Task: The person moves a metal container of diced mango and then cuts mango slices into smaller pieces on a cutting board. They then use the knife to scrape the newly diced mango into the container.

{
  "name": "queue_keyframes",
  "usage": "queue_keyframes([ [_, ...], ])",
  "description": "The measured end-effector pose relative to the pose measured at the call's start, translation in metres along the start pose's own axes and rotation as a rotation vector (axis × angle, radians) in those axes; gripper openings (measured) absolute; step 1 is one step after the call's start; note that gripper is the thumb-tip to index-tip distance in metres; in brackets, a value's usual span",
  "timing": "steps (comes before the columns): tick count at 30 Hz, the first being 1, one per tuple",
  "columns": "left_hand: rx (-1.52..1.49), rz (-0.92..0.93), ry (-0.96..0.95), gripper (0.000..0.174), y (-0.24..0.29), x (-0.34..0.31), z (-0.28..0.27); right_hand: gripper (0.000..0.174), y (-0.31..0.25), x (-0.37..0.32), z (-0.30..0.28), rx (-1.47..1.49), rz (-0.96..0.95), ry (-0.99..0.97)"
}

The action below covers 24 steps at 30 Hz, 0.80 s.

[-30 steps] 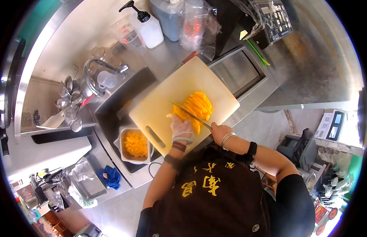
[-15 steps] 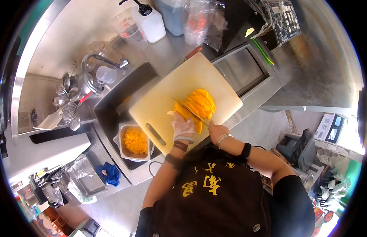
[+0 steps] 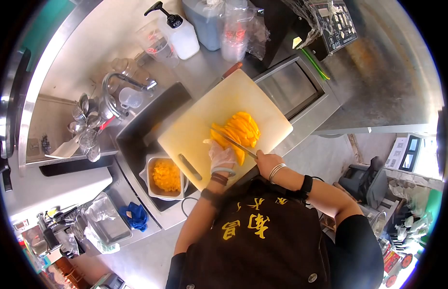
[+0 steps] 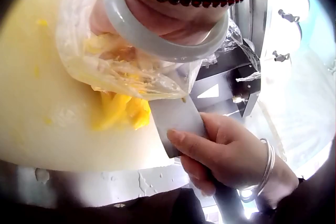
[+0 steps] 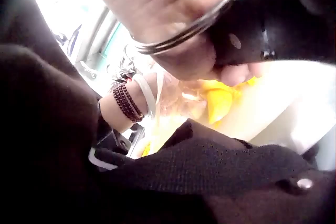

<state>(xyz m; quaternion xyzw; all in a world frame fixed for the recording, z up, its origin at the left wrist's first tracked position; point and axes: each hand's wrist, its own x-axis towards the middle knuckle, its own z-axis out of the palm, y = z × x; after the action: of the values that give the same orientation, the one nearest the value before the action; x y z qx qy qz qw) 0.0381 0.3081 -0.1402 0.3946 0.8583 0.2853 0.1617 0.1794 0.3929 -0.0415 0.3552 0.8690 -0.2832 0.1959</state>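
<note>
Mango slices lie in a fanned heap on the pale cutting board. My left hand, in a clear plastic glove, holds the near left part of the mango, its fingertips largely hidden by the glove's folds in the left wrist view. With my right hand, bare, I grip a knife by its handle. The knife blade runs slantwise across the fruit, beside the left fingers. In the right wrist view, yellow mango shows below the right hand.
Left of the board, a container of diced yellow fruit stands at the sink. Another knife's reddish handle pokes out behind the board. A pump bottle and a faucet are farther back. Blue cloth lies at the left.
The knife slid slightly forward, then back toward the body, along the mango. My left hand stays in place on the fruit. The head view shifts a little.
</note>
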Motion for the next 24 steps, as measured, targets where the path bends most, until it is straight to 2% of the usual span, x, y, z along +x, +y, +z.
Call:
queue_keyframes([
  [1,-0.001,-0.002,0.001,0.022,-0.002,0.0,0.001,0.021,0.001,0.0,0.001,-0.015,-0.005,-0.011],
  [3,-0.068,-0.197,-0.136,0.049,-0.002,0.0,-0.001,0.021,0.001,0.001,0.004,-0.02,0.003,-0.017],
  [7,0.017,-0.257,-0.174,0.052,0.013,0.002,-0.014,0.02,-0.003,0.004,0.007,-0.018,0.021,-0.023],
  [9,-0.068,-0.373,-0.144,0.057,0.021,0.003,-0.021,0.02,0.0,0.01,0.018,-0.004,0.023,-0.013],
  [12,-0.052,-0.313,-0.181,0.058,0.02,0.001,-0.021,0.02,0.001,0.03,0.045,0.002,0.049,0.013],
  [16,-0.092,-0.409,-0.213,0.057,0.015,0.002,-0.017,0.021,0.008,0.036,0.048,-0.016,0.015,0.005],
  [18,0.225,-0.156,-0.277,0.055,-0.021,0.0,0.017,0.022,0.01,0.036,0.039,-0.015,-0.015,-0.002],
  [19,0.224,-0.153,-0.274,0.055,-0.037,0.0,0.036,0.022,0.011,0.034,0.034,-0.019,-0.044,-0.017],
  [21,-0.556,-0.318,-0.019,0.03,-0.059,-0.001,0.061,0.022,0.008,0.022,0.018,0.007,-0.044,0.008],
  [22,-0.554,-0.32,-0.017,0.03,-0.046,-0.002,0.044,0.022,0.005,0.016,0.011,0.037,-0.04,0.031],
  [24,-0.025,-0.162,-0.131,0.03,-0.003,-0.001,-0.005,0.022,0.002,0.008,0.002,0.045,-0.012,-0.002],
])
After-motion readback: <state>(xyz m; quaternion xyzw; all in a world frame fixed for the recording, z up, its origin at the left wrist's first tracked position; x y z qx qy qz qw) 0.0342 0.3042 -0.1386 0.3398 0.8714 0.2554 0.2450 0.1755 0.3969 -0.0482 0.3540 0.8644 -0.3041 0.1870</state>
